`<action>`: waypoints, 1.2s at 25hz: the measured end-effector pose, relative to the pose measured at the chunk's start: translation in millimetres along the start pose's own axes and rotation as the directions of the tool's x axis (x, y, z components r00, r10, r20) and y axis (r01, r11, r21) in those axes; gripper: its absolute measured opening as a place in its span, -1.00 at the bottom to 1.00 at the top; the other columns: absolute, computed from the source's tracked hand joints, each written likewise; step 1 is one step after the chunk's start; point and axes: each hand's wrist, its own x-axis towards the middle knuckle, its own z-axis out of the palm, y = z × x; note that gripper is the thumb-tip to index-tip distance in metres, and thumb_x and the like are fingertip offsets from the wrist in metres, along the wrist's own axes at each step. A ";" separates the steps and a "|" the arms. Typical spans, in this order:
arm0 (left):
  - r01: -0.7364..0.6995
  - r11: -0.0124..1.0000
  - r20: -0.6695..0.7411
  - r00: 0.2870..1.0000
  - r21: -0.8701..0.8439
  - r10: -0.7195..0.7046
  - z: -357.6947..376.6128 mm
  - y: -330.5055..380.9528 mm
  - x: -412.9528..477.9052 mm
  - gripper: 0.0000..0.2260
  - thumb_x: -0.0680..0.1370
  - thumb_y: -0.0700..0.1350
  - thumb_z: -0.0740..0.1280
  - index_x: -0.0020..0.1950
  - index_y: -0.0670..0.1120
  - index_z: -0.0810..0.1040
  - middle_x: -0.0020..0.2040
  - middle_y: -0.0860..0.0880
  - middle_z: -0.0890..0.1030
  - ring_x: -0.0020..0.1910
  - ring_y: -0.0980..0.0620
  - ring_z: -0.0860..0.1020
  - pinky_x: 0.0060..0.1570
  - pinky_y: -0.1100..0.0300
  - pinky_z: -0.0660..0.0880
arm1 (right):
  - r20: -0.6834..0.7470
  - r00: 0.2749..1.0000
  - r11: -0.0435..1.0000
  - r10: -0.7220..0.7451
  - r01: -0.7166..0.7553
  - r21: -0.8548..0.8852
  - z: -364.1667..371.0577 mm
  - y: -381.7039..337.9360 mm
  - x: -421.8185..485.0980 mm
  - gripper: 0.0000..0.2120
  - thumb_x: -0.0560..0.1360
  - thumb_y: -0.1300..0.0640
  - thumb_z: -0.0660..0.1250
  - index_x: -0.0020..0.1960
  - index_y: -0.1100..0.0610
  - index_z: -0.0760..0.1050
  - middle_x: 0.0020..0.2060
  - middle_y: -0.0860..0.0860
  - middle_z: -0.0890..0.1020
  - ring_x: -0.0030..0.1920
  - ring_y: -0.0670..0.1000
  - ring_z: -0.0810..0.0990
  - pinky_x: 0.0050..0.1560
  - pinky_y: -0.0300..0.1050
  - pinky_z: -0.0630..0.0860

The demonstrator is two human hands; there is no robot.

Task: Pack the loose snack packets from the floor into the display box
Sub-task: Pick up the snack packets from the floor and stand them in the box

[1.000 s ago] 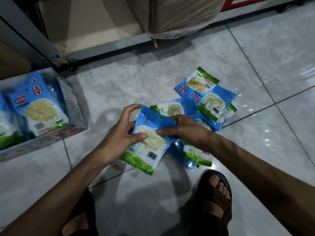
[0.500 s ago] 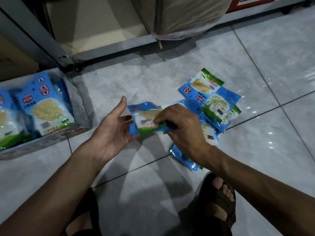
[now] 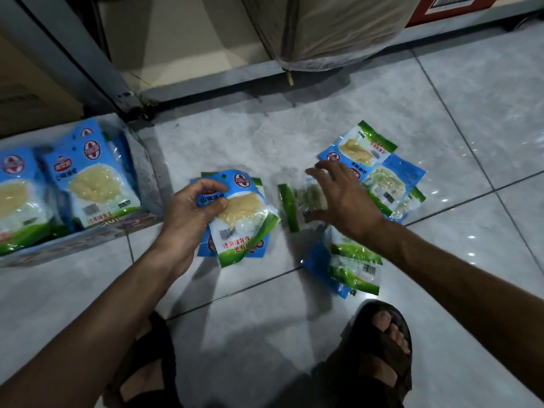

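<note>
My left hand (image 3: 192,213) grips a small stack of blue-and-green snack packets (image 3: 240,228) just above the floor, thumb on the top one. My right hand (image 3: 343,198) hovers with spread fingers over a blurred green-edged packet (image 3: 297,206) on the tiles; whether it touches is unclear. Several loose packets (image 3: 379,172) lie behind that hand and more packets (image 3: 353,266) lie under the wrist. The display box (image 3: 88,237) stands on the floor at the left, with upright packets (image 3: 94,178) inside.
A metal shelf post (image 3: 73,60) and the shelf's base rail (image 3: 212,86) run behind the box. A plastic-wrapped bundle (image 3: 329,28) sits at the top. My two sandalled feet (image 3: 379,343) are at the bottom on the grey floor tiles.
My right hand let go of the packet, which now sits in my left hand's stack, and moved right to hover over the loose packets. My left hand closed on the stack.
</note>
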 end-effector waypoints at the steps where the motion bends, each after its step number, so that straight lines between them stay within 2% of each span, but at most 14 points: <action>1: 0.003 1.000 0.006 1.000 0.010 -0.003 -0.4 -0.2 -0.4 -0.82 0.52 -0.31 0.35 -0.06 -0.03 0.60 0.03 -0.01 0.64 -0.06 -0.09 0.62 -0.17 0.05 0.62 | 0.074 0.995 0.998 0.062 -0.060 -0.031 1.6 10.6 9.1 -0.09 0.26 -0.01 0.58 0.48 0.13 0.22 0.41 0.15 0.34 0.42 0.17 0.29 0.44 0.15 0.25; 3: 0.013 0.999 0.019 1.000 0.035 -0.014 -1.6 -1.7 0.2 -0.86 0.53 -0.27 0.36 -0.05 -0.04 0.63 0.08 0.02 0.63 -0.12 -0.01 0.62 -0.27 0.14 0.63 | 0.227 0.969 0.993 0.093 -0.074 -0.094 9.1 20.5 23.8 -0.07 0.28 -0.03 0.57 0.50 0.12 0.17 0.42 0.13 0.32 0.44 0.16 0.25 0.49 0.11 0.13; 5: 0.039 0.998 0.014 0.999 0.053 -0.040 -4.0 -6.3 1.4 -0.88 0.54 -0.22 0.36 -0.02 -0.03 0.64 0.10 0.01 0.62 -0.11 0.01 0.62 -0.26 0.09 0.65 | 0.314 0.947 0.985 0.066 -0.011 -0.173 17.8 18.8 30.9 -0.07 0.30 -0.06 0.54 0.51 0.11 0.13 0.40 0.13 0.34 0.42 0.15 0.26 0.51 0.11 0.08; 8: 0.075 0.996 0.003 0.997 0.054 -0.075 -7.8 -11.3 1.0 -0.86 0.52 -0.19 0.39 0.06 -0.06 0.63 0.10 -0.06 0.64 -0.10 -0.04 0.64 -0.09 -0.09 0.62 | 0.297 0.953 0.960 0.059 0.027 -0.279 21.0 13.1 33.8 -0.09 0.30 -0.06 0.54 0.49 0.10 0.14 0.33 0.14 0.34 0.36 0.17 0.28 0.48 0.10 0.11; 11: 0.086 0.996 0.049 0.995 0.022 -0.087 -11.0 -11.9 -1.2 -0.71 0.40 -0.24 0.50 0.09 -0.06 0.61 0.02 -0.02 0.67 -0.12 -0.05 0.68 -0.13 0.04 0.65 | 0.294 0.956 0.936 0.017 0.088 -0.342 20.0 11.8 39.9 -0.11 0.29 -0.08 0.55 0.46 0.14 0.19 0.33 0.14 0.34 0.36 0.14 0.29 0.47 0.07 0.15; 13: 0.097 0.995 0.068 0.993 0.016 -0.098 -13.3 -11.5 -1.8 -0.63 0.35 -0.28 0.53 0.10 -0.05 0.60 -0.04 0.06 0.65 -0.16 -0.03 0.68 -0.21 0.12 0.66 | 0.306 0.952 0.948 0.025 0.074 -0.310 22.8 10.7 43.8 -0.15 0.30 -0.07 0.54 0.43 0.16 0.22 0.31 0.12 0.38 0.36 0.13 0.32 0.50 0.09 0.08; 14: 0.096 0.995 0.067 0.993 0.022 -0.097 -14.6 -11.8 -1.4 -0.62 0.34 -0.30 0.53 0.10 -0.05 0.60 -0.06 0.08 0.64 -0.18 -0.01 0.68 -0.24 0.14 0.66 | 0.283 0.959 0.955 0.023 0.063 -0.291 24.2 9.8 45.7 -0.21 0.31 -0.04 0.54 0.40 0.17 0.25 0.27 0.11 0.41 0.34 0.13 0.34 0.51 0.10 0.06; 16: 0.082 0.996 0.065 0.994 0.031 -0.084 -18.1 -13.2 0.0 -0.65 0.33 -0.31 0.53 0.05 -0.04 0.61 -0.01 0.09 0.63 -0.17 0.01 0.68 -0.26 0.15 0.65 | 0.169 0.985 0.960 -0.013 0.060 -0.273 22.8 7.7 49.9 -0.47 0.39 0.11 0.45 0.29 0.15 0.35 0.17 0.11 0.49 0.26 0.14 0.42 0.48 0.11 0.10; 18: 0.050 0.997 0.081 0.995 0.050 -0.054 -21.2 -15.8 1.7 -0.73 0.35 -0.31 0.52 -0.03 -0.05 0.65 0.04 0.09 0.63 -0.13 0.02 0.67 -0.27 0.16 0.63 | 0.101 0.994 0.971 -0.038 0.061 -0.230 12.6 5.4 54.5 -0.71 0.43 0.23 0.34 0.16 0.14 0.48 0.05 0.11 0.57 0.14 0.16 0.51 0.38 0.09 0.22; 20: 0.031 0.998 0.091 0.995 0.060 -0.036 -24.6 -15.5 1.0 -0.84 0.37 -0.30 0.49 -0.13 -0.07 0.67 -0.04 0.07 0.67 -0.20 0.07 0.67 -0.35 0.23 0.59 | 0.081 0.993 0.983 -0.086 0.098 -0.157 -1.8 0.3 58.5 -0.82 0.45 0.23 0.33 0.03 0.14 0.61 -0.07 0.11 0.62 -0.01 0.19 0.59 0.20 0.06 0.40; 23: 0.052 0.998 0.078 0.995 0.045 -0.055 -32.1 -15.5 2.6 -0.89 0.40 -0.27 0.47 -0.13 -0.09 0.69 -0.12 0.04 0.71 -0.25 0.12 0.68 -0.29 0.21 0.64 | -0.210 0.964 0.984 -0.161 0.173 0.037 -28.4 -15.1 58.1 -0.91 0.39 0.27 0.40 -0.14 0.15 0.66 -0.23 0.11 0.63 -0.22 0.15 0.60 -0.07 0.01 0.51; 26: 0.108 0.994 0.075 0.991 0.015 -0.109 -38.6 -17.1 6.0 -0.91 0.46 -0.24 0.43 -0.11 -0.08 0.71 -0.12 0.01 0.73 -0.19 0.02 0.68 -0.19 0.13 0.64 | -0.453 0.883 0.966 -0.123 0.211 0.149 -56.5 -44.1 49.4 -0.93 0.38 0.17 0.44 -0.15 0.05 0.65 -0.19 -0.01 0.63 -0.14 0.05 0.54 -0.02 -0.06 0.38; 28: 0.167 0.985 0.113 0.981 -0.050 -0.161 -36.5 -17.2 4.9 -0.88 0.52 -0.17 0.38 -0.03 -0.13 0.70 -0.10 -0.09 0.73 -0.14 -0.07 0.67 -0.17 0.11 0.64 | -0.511 0.853 0.950 -0.104 0.237 0.203 -61.5 -65.8 41.3 -0.91 0.36 0.15 0.46 -0.14 0.02 0.66 -0.12 -0.04 0.63 -0.06 0.03 0.48 -0.03 -0.07 0.34; 30: 0.255 0.952 0.167 0.959 -0.170 -0.227 -33.0 -14.9 2.3 -0.75 0.56 -0.05 0.33 0.05 -0.19 0.68 -0.07 -0.16 0.72 -0.11 -0.13 0.68 -0.15 0.08 0.66 | -0.493 0.861 0.912 -0.124 0.294 0.286 -48.1 -84.3 29.3 -0.87 0.35 0.21 0.48 -0.14 0.04 0.67 -0.06 -0.02 0.61 -0.04 0.04 0.46 -0.08 -0.05 0.39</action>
